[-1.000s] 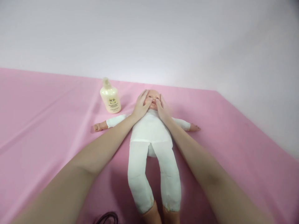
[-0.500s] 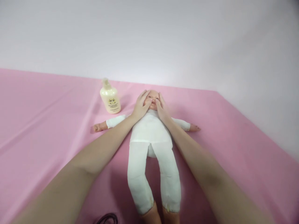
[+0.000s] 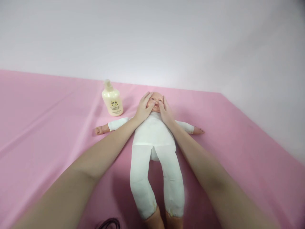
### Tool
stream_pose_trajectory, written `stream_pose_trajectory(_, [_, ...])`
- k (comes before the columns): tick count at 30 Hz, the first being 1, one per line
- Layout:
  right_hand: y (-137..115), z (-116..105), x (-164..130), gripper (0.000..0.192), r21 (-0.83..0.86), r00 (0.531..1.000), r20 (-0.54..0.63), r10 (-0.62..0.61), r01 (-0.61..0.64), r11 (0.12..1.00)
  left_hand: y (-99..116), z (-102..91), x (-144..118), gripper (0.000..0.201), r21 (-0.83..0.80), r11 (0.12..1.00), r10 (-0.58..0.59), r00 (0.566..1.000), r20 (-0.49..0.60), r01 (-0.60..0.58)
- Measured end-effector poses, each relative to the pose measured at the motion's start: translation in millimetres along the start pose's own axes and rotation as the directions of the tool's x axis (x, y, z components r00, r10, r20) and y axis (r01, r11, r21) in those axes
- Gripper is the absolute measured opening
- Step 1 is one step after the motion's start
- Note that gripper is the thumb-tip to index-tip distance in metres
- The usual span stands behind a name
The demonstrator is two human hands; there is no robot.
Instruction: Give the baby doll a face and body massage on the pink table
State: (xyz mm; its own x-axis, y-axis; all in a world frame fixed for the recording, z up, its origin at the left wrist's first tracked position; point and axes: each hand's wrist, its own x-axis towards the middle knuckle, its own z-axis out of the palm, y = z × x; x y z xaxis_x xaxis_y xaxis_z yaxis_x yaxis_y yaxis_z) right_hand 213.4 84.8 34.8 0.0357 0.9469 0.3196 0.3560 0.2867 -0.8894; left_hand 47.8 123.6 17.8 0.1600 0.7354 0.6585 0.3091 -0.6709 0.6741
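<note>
Nothing is gripped: both hands are laid open and flat against the head of the doll point(image 3: 154, 133), the left hand point(image 3: 143, 109) pressed along one cheek and the right hand point(image 3: 166, 112) along the other, with the thumbs brought in beside the nose and mouth. The fingers are extended, not curled, and the face is framed between them so that only its middle strip is seen.

The whole lower part of the view is covered by a pink sheet point(image 3: 238, 152), creased in long folds at the left, and a pale wall is met at its far edge. The doll is laid on its back at the middle of the sheet, dressed in white, arms spread wide to either side and legs pointed toward the camera. A cream-coloured lotion bottle point(image 3: 112, 99) is stood upright near the doll's head, just beyond the left hand and apart from it. A dark cord point(image 3: 110, 223) is partly seen at the bottom edge.
</note>
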Motion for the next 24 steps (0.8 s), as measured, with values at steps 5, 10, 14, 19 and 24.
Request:
stream_pose_trajectory(5, [3.1, 0.9, 1.3, 0.101, 0.004, 1.0, -0.004, -0.003, 0.003, 1.0, 0.1, -0.4, -0.1, 0.061, 0.001, 1.0, 0.003, 1.0, 0.002, -0.003])
stream_pose_trajectory(10, [4.0, 1.0, 2.1, 0.101, -0.012, 1.0, -0.007, -0.005, 0.005, 1.0, 0.0, -0.7, 0.1, 0.061, 0.0, 1.0, 0.0, 1.0, 0.006, 0.0])
stream_pose_trajectory(14, [5.2, 0.8, 3.5, 0.101, -0.018, 1.0, -0.006, -0.008, 0.008, 1.0, -0.4, -0.3, 0.3, 0.061, 0.006, 1.0, 0.006, 1.0, 0.001, -0.006])
stream_pose_trajectory(19, [6.1, 0.8, 4.7, 0.099, -0.019, 1.0, 0.0, -0.006, 0.006, 1.0, -1.7, 0.3, 0.4, 0.063, 0.017, 1.0, 0.007, 1.0, 0.0, -0.007])
stream_pose_trajectory(24, [4.0, 0.9, 3.2, 0.097, -0.015, 1.0, -0.006, -0.011, 0.011, 1.0, -4.9, 1.2, 0.5, 0.061, 0.019, 1.0, 0.009, 1.0, -0.005, -0.009])
